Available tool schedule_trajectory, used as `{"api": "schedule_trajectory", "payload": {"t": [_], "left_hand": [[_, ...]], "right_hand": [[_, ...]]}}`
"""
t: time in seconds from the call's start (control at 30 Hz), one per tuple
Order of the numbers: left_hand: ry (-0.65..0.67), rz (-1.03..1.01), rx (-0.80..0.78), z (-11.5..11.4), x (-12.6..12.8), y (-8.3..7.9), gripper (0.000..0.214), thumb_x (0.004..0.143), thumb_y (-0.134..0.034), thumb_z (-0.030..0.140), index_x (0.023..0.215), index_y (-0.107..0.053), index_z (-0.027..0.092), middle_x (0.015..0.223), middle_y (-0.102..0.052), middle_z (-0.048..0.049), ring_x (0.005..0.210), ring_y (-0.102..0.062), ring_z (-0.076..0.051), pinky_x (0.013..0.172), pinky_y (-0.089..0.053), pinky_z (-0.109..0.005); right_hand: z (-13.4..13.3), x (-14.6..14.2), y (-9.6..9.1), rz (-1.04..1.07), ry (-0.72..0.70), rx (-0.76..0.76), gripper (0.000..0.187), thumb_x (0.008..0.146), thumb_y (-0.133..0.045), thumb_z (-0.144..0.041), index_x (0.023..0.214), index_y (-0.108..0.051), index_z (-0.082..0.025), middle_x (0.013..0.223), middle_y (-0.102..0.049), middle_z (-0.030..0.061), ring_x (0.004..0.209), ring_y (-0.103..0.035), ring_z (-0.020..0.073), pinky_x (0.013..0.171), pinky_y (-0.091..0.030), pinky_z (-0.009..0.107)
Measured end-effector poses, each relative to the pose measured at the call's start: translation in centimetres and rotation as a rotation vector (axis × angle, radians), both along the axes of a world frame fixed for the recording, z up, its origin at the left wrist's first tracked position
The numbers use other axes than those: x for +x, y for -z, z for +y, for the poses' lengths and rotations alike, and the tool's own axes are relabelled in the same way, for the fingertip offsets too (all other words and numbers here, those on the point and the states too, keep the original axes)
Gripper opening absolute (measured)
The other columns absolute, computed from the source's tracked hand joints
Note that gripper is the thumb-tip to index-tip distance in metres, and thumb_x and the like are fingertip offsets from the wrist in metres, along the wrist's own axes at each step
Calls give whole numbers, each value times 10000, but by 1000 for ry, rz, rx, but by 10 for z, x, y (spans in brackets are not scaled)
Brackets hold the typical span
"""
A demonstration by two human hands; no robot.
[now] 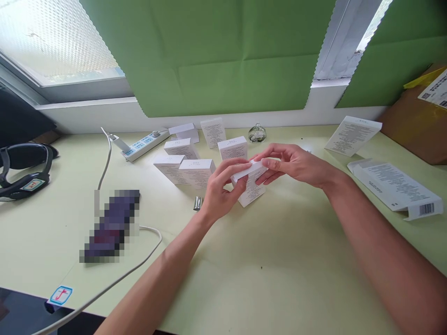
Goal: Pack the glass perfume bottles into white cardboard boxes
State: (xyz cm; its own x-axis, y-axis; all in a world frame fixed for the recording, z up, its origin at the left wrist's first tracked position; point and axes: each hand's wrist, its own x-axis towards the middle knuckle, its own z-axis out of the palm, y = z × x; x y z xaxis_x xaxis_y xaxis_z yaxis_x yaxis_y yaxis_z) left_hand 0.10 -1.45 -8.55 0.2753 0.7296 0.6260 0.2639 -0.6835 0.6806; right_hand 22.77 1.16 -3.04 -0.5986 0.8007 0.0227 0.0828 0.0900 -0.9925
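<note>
My left hand (225,188) and my right hand (288,163) are both closed on a small white printed box (252,190) over the middle of the table. The fingers of each hand press at the box's top end, one from either side. Rows of tiny text run down its front face. Just behind and to the left stand several similar white boxes, among them one nearest my left hand (197,173) and another behind the held box (233,148). A small silver cylindrical cap (198,203) lies beside my left wrist.
A round glass bottle (257,133) stands near the wall. On the right are an upright white box (352,135), a flattened carton (398,188) and a cardboard box (419,116). A power strip (145,145), white cable (153,249), blurred-out phone-shaped object (111,228) and headset (26,170) occupy the left.
</note>
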Motion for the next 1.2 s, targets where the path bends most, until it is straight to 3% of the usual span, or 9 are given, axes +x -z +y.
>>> {"api": "schedule_trajectory", "payload": {"t": [0.23,0.73,0.8,0.97,1.13,1.2], "left_hand": [[-29,-15,-46,-1,0,-2,200,941,-599,254,1111,-704,262,1199,-637,-87,974,-621,-172,544,-443,-205],[29,-107,-153,0,0,-5,176,960,-572,204,1084,-690,246,1208,-636,-80,1071,-611,-184,629,-472,-226],[57,-119,-169,3,-1,-4,174,964,-569,212,1090,-685,244,1223,-629,-84,1092,-607,-188,672,-497,-239],[83,-117,-155,7,-3,-1,165,968,-562,227,1087,-675,238,1240,-609,-93,1106,-605,-194,687,-510,-247],[50,-87,-106,7,-3,3,190,979,-548,308,1112,-664,237,1255,-604,-104,1131,-598,-217,695,-511,-258],[13,-89,-133,5,-2,3,234,986,-540,363,1157,-649,246,1253,-615,-99,1052,-616,-197,666,-489,-246]], "right_hand": [[2,-7,5,24,13,53,312,871,-697,-475,1079,-666,-245,1322,-637,54,823,-769,197,831,-649,446],[5,-10,14,-96,82,158,343,893,-660,-494,1145,-668,-260,771,-703,-26,693,-769,211,703,-625,366],[5,-10,15,-117,82,168,336,897,-656,-489,1149,-659,-268,814,-712,-19,681,-765,202,699,-614,360],[4,-9,16,-85,53,197,307,902,-648,-466,1143,-659,-276,1304,-616,39,720,-758,172,742,-608,386],[4,-6,13,-164,2,156,371,887,-676,-438,1226,-610,-301,1045,-686,-3,733,-735,169,741,-580,364],[4,-5,12,-158,12,148,402,884,-678,-439,1254,-587,-309,1160,-659,7,696,-714,146,710,-578,359]]}}
